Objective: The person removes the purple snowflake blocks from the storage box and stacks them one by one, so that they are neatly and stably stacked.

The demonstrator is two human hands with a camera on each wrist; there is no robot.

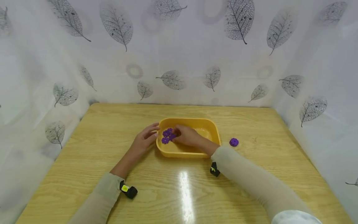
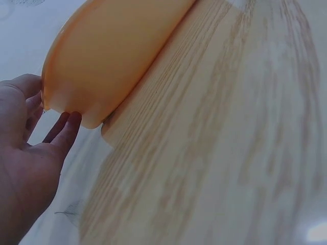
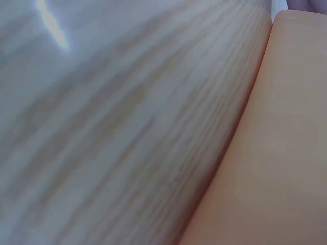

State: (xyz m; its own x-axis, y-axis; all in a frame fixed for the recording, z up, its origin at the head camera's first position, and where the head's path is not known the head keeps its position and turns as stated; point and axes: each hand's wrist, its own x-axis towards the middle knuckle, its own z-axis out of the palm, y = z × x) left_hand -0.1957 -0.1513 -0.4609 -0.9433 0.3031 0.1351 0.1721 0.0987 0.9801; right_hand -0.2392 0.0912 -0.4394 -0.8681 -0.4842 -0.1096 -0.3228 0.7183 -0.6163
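A yellow plastic tub [image 1: 184, 154] sits on the wooden table. Several small purple flower-shaped pieces [image 1: 165, 140] lie at the left end of its floor. My left hand [image 1: 144, 138] is at the tub's left end, its fingers and thumb against the rim and outer wall, as the left wrist view also shows. Reaching over the near right side, my right hand [image 1: 188, 136] is inside the tub with curled fingers, pinching a purple flower piece [image 1: 172, 137] at the group's right edge; the fingers partly cover it. In the right wrist view the tub's side wall [image 3: 276, 138] fills the right.
To the right of the tub, a small stack of purple flower pieces [image 1: 234, 142] stands on the table [image 1: 156, 193]. A white curtain [image 1: 190, 56] printed with grey leaves hangs behind the table and along both sides.
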